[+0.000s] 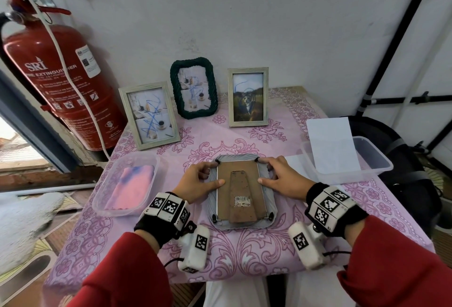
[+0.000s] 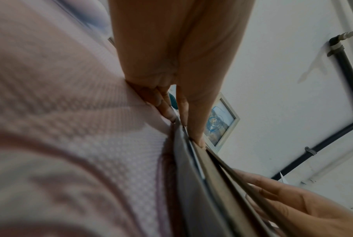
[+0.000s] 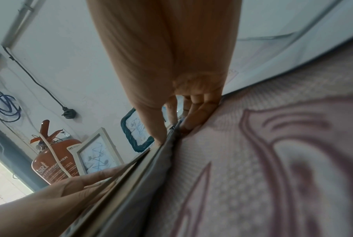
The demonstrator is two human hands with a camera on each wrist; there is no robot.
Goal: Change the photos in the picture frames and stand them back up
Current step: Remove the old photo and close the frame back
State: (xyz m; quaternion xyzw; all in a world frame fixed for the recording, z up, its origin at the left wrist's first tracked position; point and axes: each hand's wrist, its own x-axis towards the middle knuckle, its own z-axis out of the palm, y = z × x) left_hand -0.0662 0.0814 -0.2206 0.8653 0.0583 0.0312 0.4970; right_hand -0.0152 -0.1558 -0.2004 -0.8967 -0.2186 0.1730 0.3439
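Head view: a grey frame (image 1: pixel 241 190) lies face down mid-bench (image 1: pixel 269 253), in front of three standing frames, so its backing can be reached; left hand (image 1: pixel 199 183) and right hand (image 1: pixel 285 179) rest relaxed, thumbs on the board, fingertips at the top clips. Left wrist view: fingers (image 2: pixel 167 107) straight along the frame's edge. Right wrist view: fingers (image 3: pixel 195 115) likewise, gripping nothing.

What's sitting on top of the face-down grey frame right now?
On the grey frame lies its brown backing board with the folded stand. The left hand and right hand rest on it, thumbs pressing the board. Any photo beneath is covered.
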